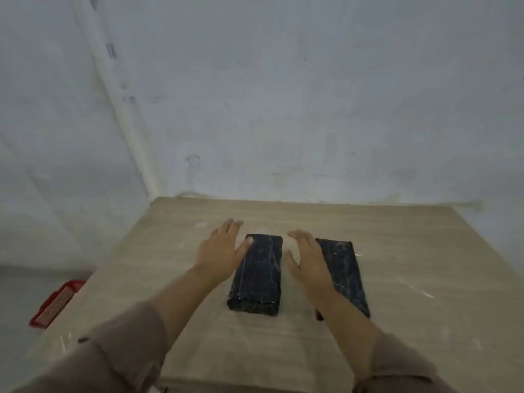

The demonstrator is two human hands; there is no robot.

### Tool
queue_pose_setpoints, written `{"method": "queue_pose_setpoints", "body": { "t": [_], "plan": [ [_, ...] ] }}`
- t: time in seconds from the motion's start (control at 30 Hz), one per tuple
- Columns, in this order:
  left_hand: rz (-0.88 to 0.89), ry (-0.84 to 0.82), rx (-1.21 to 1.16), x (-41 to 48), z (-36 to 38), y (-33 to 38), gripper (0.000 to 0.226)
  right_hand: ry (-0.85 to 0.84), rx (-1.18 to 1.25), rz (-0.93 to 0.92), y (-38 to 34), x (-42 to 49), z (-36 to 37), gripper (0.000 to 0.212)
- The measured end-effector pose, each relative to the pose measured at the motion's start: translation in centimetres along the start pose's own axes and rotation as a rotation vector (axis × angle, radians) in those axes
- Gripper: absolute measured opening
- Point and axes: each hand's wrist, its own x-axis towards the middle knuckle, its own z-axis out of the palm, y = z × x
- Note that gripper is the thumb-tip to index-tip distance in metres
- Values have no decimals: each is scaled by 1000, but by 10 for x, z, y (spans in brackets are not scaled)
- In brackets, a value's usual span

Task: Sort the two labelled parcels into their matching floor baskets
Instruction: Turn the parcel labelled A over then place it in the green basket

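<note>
Two dark parcels wrapped in glossy black film lie side by side on the wooden table. The left parcel is fully visible; no label shows on it. The right parcel is partly covered by my right forearm. My left hand hovers flat with fingers spread at the left parcel's far left corner, thumb touching its top. My right hand is spread in the gap between the parcels, its outer edge over the right parcel. Neither hand grips anything.
A red plastic basket stands on the grey floor to the left of the table, partly hidden by the table edge. A pale wall closes off the far side, with a white pipe running up the corner.
</note>
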Motion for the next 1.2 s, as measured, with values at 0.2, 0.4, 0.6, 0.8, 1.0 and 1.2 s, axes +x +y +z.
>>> {"method": "queue_pose_setpoints", "body": {
  "t": [0.2, 0.4, 0.6, 0.8, 1.0, 1.2],
  "plan": [
    [-43, -313, -24, 27, 73, -49, 63, -88, 22, 305, 31, 11, 84, 44],
    [24, -434, -70, 42, 130, -73, 64, -68, 147, 479, 45, 16, 121, 55],
    [-12, -356, -292, 45, 159, -67, 61, -100, 405, 548, 50, 15, 123, 59],
    [-37, -280, -389, 40, 164, -60, 59, -129, 525, 585, 53, 16, 119, 55],
    [-13, -277, -451, 40, 173, -31, 58, -82, 565, 653, 69, 8, 100, 54],
    [9, -361, -662, 42, 171, -44, 50, -40, 527, 656, 56, 13, 97, 53]
  ]
}}
